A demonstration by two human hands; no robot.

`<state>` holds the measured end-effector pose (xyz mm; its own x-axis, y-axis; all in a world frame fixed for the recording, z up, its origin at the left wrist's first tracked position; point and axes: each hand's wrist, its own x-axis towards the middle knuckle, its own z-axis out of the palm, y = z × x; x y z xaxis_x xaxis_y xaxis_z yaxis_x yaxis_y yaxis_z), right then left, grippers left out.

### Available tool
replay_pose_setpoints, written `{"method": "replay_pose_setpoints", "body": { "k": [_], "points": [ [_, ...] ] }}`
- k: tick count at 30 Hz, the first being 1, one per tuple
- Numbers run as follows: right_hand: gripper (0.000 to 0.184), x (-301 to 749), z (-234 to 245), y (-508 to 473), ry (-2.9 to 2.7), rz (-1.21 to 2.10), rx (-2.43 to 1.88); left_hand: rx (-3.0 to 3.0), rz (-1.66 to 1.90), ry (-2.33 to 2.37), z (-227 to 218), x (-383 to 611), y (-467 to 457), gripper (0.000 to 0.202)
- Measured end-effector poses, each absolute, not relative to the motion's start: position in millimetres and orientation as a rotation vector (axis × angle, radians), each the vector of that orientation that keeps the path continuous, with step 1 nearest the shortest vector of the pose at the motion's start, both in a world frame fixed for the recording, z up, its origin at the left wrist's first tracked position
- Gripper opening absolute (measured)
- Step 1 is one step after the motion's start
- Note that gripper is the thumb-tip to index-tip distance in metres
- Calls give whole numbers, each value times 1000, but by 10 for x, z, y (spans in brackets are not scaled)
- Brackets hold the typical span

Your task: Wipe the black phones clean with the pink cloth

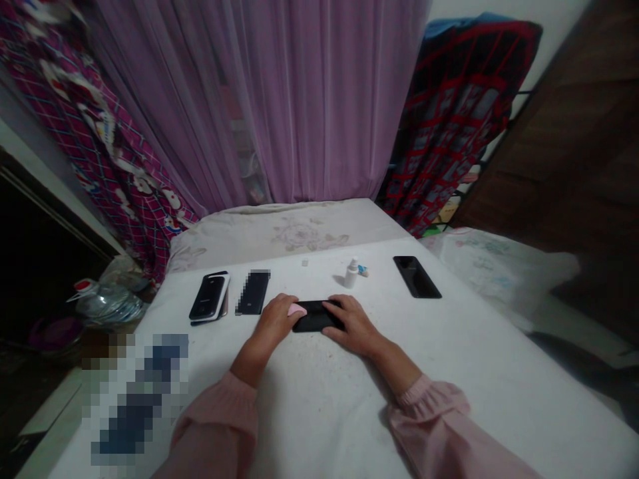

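Note:
A black phone [313, 315] lies flat on the white table [449, 372] in front of me. My left hand [274, 319] is curled at the phone's left end, pinching a small pink object [296, 310] against it. My right hand [349, 324] lies over the phone's right end, fingers pressed down on it. Both arms wear pink sleeves.
More phones lie on the table: a stack [210, 297] at the left, one [253, 292] beside it, another [416, 276] at the right. A small white bottle [352, 273] stands behind my hands. A purple curtain [279, 100] hangs behind; bags [107, 303] sit at the left.

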<state>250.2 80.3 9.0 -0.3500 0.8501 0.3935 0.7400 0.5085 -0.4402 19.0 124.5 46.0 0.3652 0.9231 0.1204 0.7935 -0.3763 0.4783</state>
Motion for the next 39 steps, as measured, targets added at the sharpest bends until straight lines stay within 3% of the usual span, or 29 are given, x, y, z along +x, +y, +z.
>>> {"method": "replay_pose_setpoints", "body": {
  "k": [20,32,39],
  "points": [
    [55,2522,76,811,-2183,235,-1198,2279,616,1417,406,66,1157,17],
    [55,2524,90,812,-2211,258,-1184,2324,432,1494,528,178,1349,19],
    [55,2523,91,816,-2220,241,-1208,2316,512,1552,488,201,1264,24]
  ]
}}
